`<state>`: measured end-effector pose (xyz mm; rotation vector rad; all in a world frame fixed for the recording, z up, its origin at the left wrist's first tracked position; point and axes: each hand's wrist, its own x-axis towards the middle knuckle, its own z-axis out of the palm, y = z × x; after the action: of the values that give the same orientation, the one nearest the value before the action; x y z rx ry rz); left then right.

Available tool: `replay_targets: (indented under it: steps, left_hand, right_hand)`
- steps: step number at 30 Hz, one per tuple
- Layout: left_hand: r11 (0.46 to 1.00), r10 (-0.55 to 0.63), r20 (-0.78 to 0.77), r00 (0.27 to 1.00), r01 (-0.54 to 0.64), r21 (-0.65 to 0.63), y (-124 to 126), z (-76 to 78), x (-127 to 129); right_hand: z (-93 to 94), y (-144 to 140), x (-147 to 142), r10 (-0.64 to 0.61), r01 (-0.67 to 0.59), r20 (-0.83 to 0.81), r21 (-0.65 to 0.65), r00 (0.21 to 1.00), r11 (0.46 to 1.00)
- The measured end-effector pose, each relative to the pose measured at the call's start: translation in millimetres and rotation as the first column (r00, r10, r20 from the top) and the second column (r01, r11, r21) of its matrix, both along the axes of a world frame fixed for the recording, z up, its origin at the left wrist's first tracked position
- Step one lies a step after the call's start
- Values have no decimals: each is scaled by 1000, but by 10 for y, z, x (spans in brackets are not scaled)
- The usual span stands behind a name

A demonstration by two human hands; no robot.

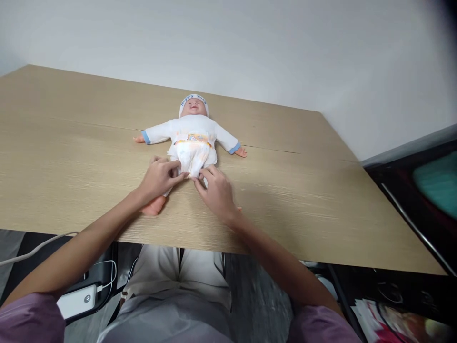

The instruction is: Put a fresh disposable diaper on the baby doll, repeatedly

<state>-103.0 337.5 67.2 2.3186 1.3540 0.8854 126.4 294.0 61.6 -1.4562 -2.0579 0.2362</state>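
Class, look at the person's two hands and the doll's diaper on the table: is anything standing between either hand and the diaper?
Nothing visible does. The left hand and right hand both already touch the lower edge of the diaper on the doll, fingertips pinching the fabric. The wooden table around them shows no other object near.

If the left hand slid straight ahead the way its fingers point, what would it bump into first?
The left hand points toward the doll's diaper, which its fingers already touch at the lower edge. So it would push into the diaper first, probably right beside the right hand.

wooden table [321, 190], white wall [250, 43], white power bank [76, 300] with cable [32, 250] below
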Motion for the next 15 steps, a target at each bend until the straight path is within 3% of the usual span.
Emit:
replay_targets:
  steps: [5, 12, 15]
  left_hand:
    - [995, -100, 81, 992, 100, -1, 39, 33, -22]
    - [995, -100, 93, 991, 102, -20, -4, 97, 12]
    - [994, -100, 87, 991, 104, -44, 3, 96, 14]
  right_hand:
    - [-3, 31, 9, 17, -17, -19, 18, 1000, 1000]
    - [-48, 2, 54, 33, -34, -77, -15, 996, 999]
    - [-65, 16, 51, -18, 11, -124, -57, 992, 998]
